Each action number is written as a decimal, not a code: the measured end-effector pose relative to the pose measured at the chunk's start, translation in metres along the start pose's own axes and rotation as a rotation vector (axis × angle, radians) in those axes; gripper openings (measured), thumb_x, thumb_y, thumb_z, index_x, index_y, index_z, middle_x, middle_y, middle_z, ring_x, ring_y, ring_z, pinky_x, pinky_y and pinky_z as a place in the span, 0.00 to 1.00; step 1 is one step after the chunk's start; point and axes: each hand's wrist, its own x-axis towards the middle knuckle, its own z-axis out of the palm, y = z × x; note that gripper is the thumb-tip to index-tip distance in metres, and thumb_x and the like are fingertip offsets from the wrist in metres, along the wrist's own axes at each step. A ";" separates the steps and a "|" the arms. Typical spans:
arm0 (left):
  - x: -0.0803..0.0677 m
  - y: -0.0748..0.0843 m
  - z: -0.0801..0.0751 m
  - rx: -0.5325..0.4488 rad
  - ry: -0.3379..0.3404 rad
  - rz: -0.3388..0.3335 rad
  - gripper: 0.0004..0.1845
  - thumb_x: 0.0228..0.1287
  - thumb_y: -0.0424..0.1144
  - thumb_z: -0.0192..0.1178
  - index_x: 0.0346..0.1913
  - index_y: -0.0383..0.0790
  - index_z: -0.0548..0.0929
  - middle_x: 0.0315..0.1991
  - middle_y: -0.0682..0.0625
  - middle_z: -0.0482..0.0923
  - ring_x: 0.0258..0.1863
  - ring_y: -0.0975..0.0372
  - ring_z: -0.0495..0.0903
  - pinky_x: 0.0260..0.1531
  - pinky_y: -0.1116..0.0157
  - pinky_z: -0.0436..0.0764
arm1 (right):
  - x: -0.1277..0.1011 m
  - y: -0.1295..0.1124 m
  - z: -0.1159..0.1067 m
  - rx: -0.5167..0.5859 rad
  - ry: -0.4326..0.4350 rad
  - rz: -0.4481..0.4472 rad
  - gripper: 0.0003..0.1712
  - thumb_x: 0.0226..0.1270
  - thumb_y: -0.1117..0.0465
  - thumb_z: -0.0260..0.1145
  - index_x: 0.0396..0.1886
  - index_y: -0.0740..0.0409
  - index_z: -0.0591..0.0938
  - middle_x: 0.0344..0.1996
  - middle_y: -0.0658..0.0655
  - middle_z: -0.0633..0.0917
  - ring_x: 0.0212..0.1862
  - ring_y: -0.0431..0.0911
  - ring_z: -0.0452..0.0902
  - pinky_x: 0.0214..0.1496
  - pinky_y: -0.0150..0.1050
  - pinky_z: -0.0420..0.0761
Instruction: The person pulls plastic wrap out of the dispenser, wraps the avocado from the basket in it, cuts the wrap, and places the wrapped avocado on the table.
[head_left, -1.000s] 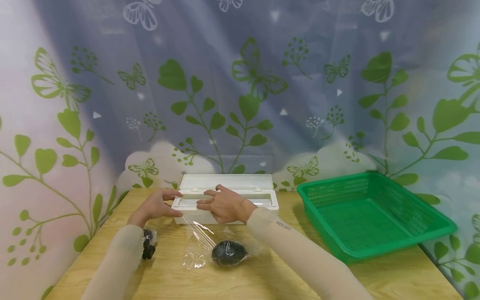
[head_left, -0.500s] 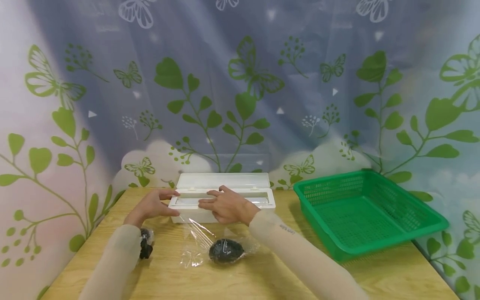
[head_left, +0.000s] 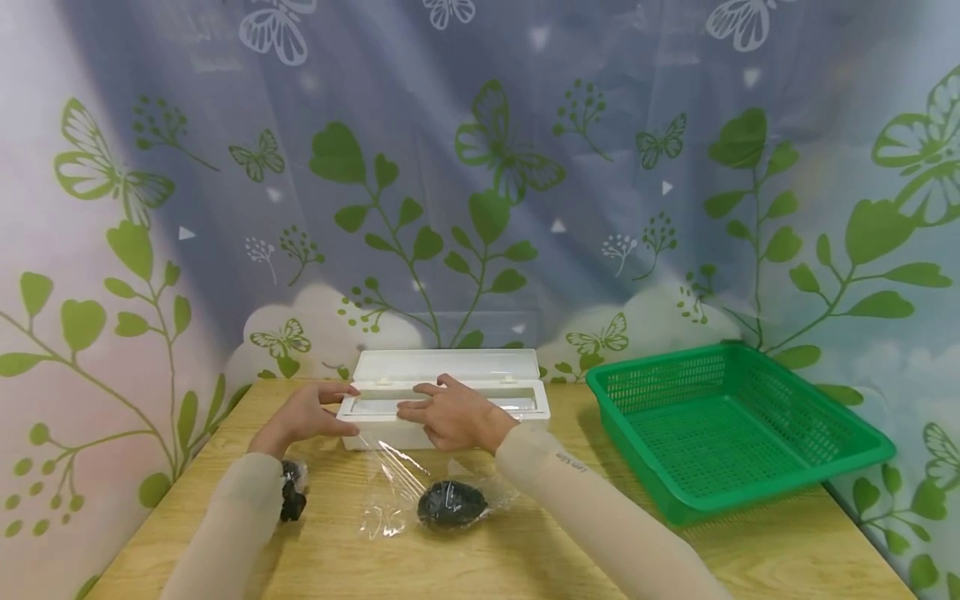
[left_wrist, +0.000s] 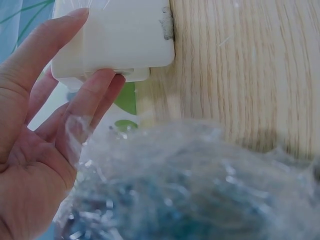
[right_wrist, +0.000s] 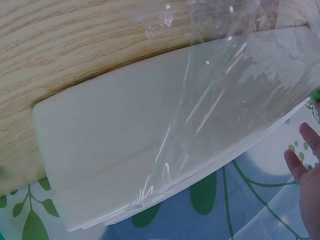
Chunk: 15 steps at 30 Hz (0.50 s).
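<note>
Clear cling film (head_left: 401,471) runs down the front of a white cling film dispenser (head_left: 480,435) to a dark oval thing (head_left: 452,504) on the table, and it covers the oval thing. The dispenser's lid (head_left: 450,363) is tipped back. My left hand (head_left: 303,410) holds the dispenser's left end, its thumb at the front and fingers behind; the left wrist view shows this hand (left_wrist: 45,135) with its thumb across the white casing. My right hand (head_left: 457,414) spreads its fingers over the top slot, fingertips at the front edge. Only part of it shows in the right wrist view.
To the right stands a green plastic basket (head_left: 652,479). Beside the left sleeve lies a small black thing (head_left: 292,492) with clear plastic on it. Crumpled clear plastic (left_wrist: 200,175) fills the lower left wrist view. A patterned curtain (head_left: 450,208) hangs behind the wooden table (head_left: 375,575).
My right hand has slid slightly right along the dispenser's top. The left hand keeps its hold, and the head view has shifted a little.
</note>
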 end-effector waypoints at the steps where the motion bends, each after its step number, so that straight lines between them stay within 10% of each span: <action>1: 0.000 0.000 0.000 0.001 -0.001 -0.001 0.37 0.51 0.37 0.81 0.65 0.32 0.79 0.72 0.26 0.67 0.59 0.37 0.81 0.41 0.60 0.90 | 0.001 0.000 0.000 0.002 -0.002 0.000 0.30 0.77 0.51 0.53 0.78 0.35 0.68 0.76 0.36 0.70 0.78 0.45 0.66 0.76 0.50 0.72; 15: -0.003 0.006 0.000 0.033 -0.012 0.006 0.38 0.53 0.39 0.81 0.66 0.32 0.78 0.73 0.26 0.66 0.67 0.32 0.73 0.42 0.59 0.90 | -0.003 0.006 -0.003 0.041 0.025 -0.008 0.27 0.75 0.55 0.54 0.72 0.36 0.73 0.70 0.34 0.77 0.77 0.45 0.68 0.73 0.49 0.74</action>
